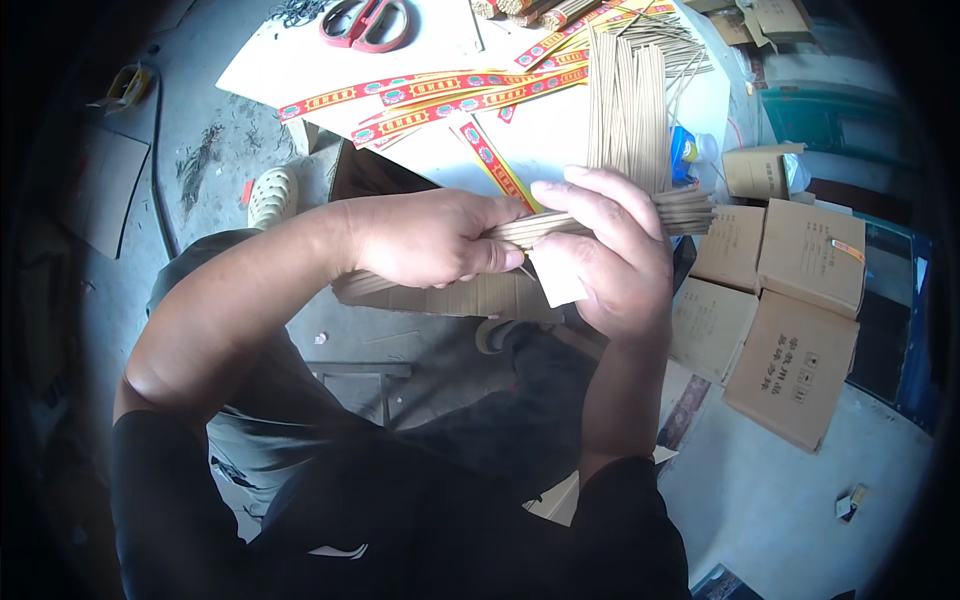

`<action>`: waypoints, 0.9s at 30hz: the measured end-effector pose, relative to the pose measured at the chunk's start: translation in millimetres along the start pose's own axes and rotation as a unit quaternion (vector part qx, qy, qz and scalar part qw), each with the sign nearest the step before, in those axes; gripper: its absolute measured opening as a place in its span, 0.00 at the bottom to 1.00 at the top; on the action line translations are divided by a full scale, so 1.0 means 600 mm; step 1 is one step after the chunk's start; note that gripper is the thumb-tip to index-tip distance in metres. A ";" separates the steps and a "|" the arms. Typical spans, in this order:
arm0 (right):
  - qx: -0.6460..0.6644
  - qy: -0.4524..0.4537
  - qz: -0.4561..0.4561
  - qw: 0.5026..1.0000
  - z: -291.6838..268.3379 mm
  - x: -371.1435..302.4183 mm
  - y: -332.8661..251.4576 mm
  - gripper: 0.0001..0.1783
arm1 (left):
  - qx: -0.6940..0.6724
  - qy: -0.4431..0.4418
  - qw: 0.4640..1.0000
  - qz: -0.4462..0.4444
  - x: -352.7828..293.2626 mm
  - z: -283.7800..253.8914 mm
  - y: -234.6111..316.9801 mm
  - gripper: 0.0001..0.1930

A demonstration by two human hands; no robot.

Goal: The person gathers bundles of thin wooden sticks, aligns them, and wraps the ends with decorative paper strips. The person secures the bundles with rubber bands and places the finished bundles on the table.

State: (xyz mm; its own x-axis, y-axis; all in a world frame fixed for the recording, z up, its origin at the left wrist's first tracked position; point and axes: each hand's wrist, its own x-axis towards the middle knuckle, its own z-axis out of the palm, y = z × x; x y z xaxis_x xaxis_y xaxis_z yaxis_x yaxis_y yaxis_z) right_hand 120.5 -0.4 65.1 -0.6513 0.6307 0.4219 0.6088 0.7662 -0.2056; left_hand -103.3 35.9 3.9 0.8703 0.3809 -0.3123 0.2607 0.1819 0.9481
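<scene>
Bridging left hand [415,240] and right hand [622,250], each grip holding it, thin tan stick bundle [540,228] juts rightward.

Workshop: thin sticks [628,110], paper strips [465,86], scissors [366,22], cardboard boxes [795,370]

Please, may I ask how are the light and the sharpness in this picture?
Head view: the white table is glaringly bright, with little surface detail; head view: the black shirt is dark, its folds hard to read; head view: blackness fills the corners; head view: the left hand and right hand look fairly clear.
</scene>
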 end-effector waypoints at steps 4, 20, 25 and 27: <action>0.014 -0.057 0.005 0.998 0.005 -0.002 0.007 0.03 | 0.049 0.013 0.997 0.059 -0.001 0.009 -0.009 0.24; 0.069 -0.024 0.039 0.997 0.014 -0.020 0.009 0.08 | -0.115 -0.002 0.993 -0.033 -0.009 0.006 0.003 0.22; 0.080 0.007 0.049 0.996 0.029 -0.027 0.014 0.07 | -0.102 0.009 0.994 -0.030 -0.007 0.009 -0.002 0.21; 0.084 0.008 0.053 0.995 0.030 -0.028 0.015 0.07 | -0.097 0.016 0.995 -0.021 -0.006 0.011 -0.005 0.22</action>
State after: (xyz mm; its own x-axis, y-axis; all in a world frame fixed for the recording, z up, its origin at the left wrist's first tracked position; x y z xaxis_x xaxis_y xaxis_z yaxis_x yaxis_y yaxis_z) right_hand 128.4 -1.9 40.2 -0.5790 0.7085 0.4034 0.5884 0.7056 -0.3949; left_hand -104.5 28.2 2.3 0.8461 0.3964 -0.3564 0.2087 0.3688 0.9058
